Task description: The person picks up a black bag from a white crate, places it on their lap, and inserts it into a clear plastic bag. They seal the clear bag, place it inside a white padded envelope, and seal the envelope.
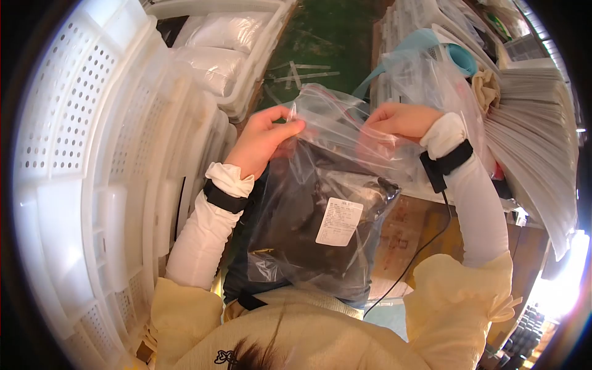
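Note:
A clear plastic bag (296, 228) hangs in front of the body, with a dark item inside and a white printed label (339, 221) on its front. My left hand (269, 137) pinches the bag's upper left edge between thumb and fingers. At the upper right part of the bag, my right hand (398, 126) has its fingers closed on the plastic, some of them seen through the film. The bag's top, with a thin reddish strip, rises between both hands.
White perforated crates (74, 105) are stacked at the left. A white bin (237, 105) holds white packages (216, 61). To the right are a blue roll (460, 60), clear plastic and a fanned stack of white sheets (530, 123). A black cable (425, 246) hangs from the right wrist.

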### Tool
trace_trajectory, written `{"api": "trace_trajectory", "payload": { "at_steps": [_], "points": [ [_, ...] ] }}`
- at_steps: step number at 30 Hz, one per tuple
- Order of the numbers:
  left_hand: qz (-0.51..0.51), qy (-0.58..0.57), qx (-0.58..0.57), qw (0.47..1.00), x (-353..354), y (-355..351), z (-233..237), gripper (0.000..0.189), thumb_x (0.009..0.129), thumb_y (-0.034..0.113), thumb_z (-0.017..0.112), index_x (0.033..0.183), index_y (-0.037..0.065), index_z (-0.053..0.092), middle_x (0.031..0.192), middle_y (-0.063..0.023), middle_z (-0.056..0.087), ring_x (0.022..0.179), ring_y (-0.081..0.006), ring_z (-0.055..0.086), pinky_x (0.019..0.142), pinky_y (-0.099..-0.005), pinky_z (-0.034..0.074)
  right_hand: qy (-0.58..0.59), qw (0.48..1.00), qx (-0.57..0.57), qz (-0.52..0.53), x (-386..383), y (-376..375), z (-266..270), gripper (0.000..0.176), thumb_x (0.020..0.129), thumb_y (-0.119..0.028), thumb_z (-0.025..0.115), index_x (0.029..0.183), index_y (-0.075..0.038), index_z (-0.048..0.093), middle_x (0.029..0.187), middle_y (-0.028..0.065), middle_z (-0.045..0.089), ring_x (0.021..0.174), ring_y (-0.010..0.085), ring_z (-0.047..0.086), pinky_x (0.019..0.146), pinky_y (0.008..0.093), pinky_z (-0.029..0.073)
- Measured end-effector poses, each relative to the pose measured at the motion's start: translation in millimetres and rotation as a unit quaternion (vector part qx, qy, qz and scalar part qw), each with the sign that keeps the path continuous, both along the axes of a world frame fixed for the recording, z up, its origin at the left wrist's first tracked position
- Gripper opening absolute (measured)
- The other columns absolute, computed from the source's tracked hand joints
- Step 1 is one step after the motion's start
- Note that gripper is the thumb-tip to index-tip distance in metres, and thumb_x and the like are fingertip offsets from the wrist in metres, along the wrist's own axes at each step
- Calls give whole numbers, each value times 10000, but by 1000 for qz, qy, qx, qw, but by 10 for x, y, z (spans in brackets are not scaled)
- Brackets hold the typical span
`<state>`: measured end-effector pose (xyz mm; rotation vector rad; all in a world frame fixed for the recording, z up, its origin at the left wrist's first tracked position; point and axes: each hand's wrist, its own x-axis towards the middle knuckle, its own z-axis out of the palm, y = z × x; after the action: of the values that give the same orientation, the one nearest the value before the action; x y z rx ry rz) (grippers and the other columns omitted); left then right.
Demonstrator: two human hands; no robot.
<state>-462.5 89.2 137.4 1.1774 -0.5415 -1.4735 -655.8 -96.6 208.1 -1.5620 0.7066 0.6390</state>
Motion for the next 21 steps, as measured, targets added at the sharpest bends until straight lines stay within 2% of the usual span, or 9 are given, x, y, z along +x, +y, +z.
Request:
{"api": "trace_trajectory", "payload": {
  "at_steps": [1,2,5,6,9,12,15,18,21],
  "points": [
    [2,-6,-5,1000,-6,9,-4,103,841,160,620,906,105,564,765,50,562,590,-21,453,515,-172,342,-2,999,-14,-36,-14,56,34,217,813,-184,641,900,13,667,718,-36,603,633,30,504,574,187,400],
    [3,-13,-10,1000,-21,14,-10,106,836,155,622,907,103,564,753,47,565,585,-21,449,509,-171,332,-33,999,-6,-10,-40,108,-6,216,807,-182,654,883,21,665,724,-30,607,649,38,517,594,193,414],
    [3,-34,-17,999,-50,27,-20,114,827,143,626,910,96,564,720,35,570,566,-24,441,495,-172,313,-16,994,-68,86,10,286,3,192,792,-177,642,843,7,664,694,-28,608,604,52,507,568,211,413],
    [4,-41,-19,999,-59,26,-20,116,824,139,627,910,94,564,709,31,572,559,-25,439,490,-173,309,-25,991,-77,103,13,283,-110,167,795,-168,628,820,-5,657,674,-7,614,613,67,523,591,236,429],
    [-2,-58,-15,998,-61,36,57,121,819,137,633,897,82,559,706,20,583,546,-26,438,481,-174,300,-85,986,-93,106,-11,302,-204,147,801,-151,608,794,-11,650,646,2,604,607,68,526,585,238,427],
    [3,-53,-30,998,-40,3,61,102,831,120,618,888,62,557,743,3,604,581,-41,496,500,-182,353,-90,979,-106,152,78,295,-179,115,780,-81,562,788,-8,650,628,17,601,595,79,534,566,253,427],
    [10,-17,-58,998,3,-94,35,87,849,103,595,895,41,554,802,-36,631,657,-76,570,568,-205,438,-122,954,-168,218,266,270,-136,98,791,-77,584,782,13,624,603,54,582,585,95,512,574,277,422],
    [2,-34,-55,998,74,-168,-39,74,869,91,565,906,29,550,861,-76,645,729,-109,607,653,-229,484,-99,952,-179,230,410,233,-138,114,790,-87,582,794,17,628,607,56,592,578,107,518,568,282,421],
    [9,-18,-45,999,101,-163,-88,75,872,92,557,905,26,547,883,-93,648,755,-123,611,684,-234,488,-79,957,-167,224,452,254,-115,128,804,-102,587,800,17,635,615,44,600,580,109,521,566,282,422]
  ]
}}
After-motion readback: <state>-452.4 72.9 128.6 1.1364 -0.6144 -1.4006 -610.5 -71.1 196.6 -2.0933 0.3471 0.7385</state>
